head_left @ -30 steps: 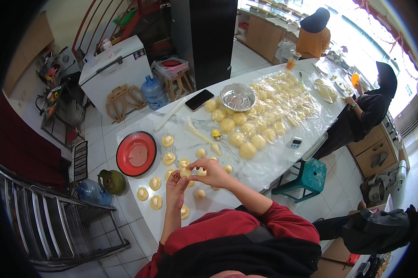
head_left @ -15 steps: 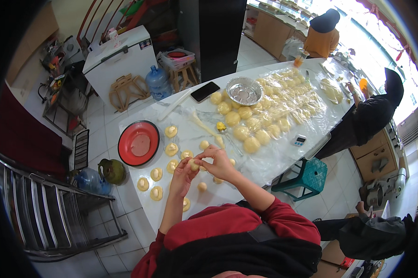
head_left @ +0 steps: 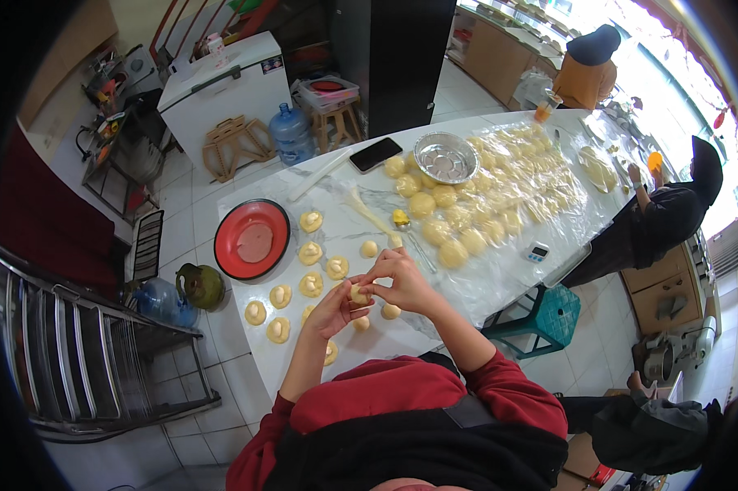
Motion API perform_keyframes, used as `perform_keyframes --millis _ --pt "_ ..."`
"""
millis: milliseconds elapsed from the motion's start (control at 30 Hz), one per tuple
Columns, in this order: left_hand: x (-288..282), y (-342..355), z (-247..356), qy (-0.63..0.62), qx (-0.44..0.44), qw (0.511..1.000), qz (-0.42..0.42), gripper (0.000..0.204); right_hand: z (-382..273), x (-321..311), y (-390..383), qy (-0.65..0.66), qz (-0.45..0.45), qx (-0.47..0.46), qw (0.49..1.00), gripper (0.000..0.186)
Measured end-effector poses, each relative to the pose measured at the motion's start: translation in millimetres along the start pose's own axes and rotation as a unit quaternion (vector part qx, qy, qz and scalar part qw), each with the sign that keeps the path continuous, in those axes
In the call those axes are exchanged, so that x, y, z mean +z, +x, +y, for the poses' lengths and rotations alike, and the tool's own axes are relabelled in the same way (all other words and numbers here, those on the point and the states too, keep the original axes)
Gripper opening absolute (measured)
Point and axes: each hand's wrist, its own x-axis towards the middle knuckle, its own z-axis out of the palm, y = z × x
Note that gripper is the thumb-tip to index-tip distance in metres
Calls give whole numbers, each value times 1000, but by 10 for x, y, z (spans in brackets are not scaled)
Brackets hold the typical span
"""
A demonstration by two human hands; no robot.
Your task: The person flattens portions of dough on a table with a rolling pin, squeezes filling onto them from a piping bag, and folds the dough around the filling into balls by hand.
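Note:
Above the near part of the marble table, my left hand (head_left: 332,312) and my right hand (head_left: 401,281) meet around a small piece of dough (head_left: 358,294). Fingers of both hands pinch it, and they hide part of it. To the left, several flattened dough rounds (head_left: 311,284) lie in loose rows, each with a pale strip of filling on top. Small plain dough balls (head_left: 369,249) rest close to my hands. A long strip of dough (head_left: 367,209) stretches across the tabletop beyond them.
A red plate (head_left: 228,243) with a pink disc stands at the left. Plastic film (head_left: 541,184) covers many larger dough balls, with a foil bowl (head_left: 446,158) on top. A phone (head_left: 375,155), spatula (head_left: 419,250) and timer (head_left: 537,252) lie around. Other people stand at the right.
The view has shifted slightly, so the table sits a little lower and further right. Both hands still hold the dough piece together, with the fingers slightly rearranged.

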Motion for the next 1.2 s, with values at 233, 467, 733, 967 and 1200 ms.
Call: perform_keyframes --millis 233,467,733,967,1200 --pt "-176 6 -156 -78 63 991 86 30 -36 133 -9 -10 138 -58 989 15" --pt "107 23 -192 100 241 947 186 31 -33 282 -30 27 255 30 966 14" --pt "-42 -34 -278 27 184 975 121 30 111 407 -144 107 188 42 975 17" --pt "-292 48 -164 53 66 995 58 33 312 560 -343 622 62 233 745 27" --pt "-766 1111 282 602 236 729 226 25 296 212 -573 579 171 180 777 11"
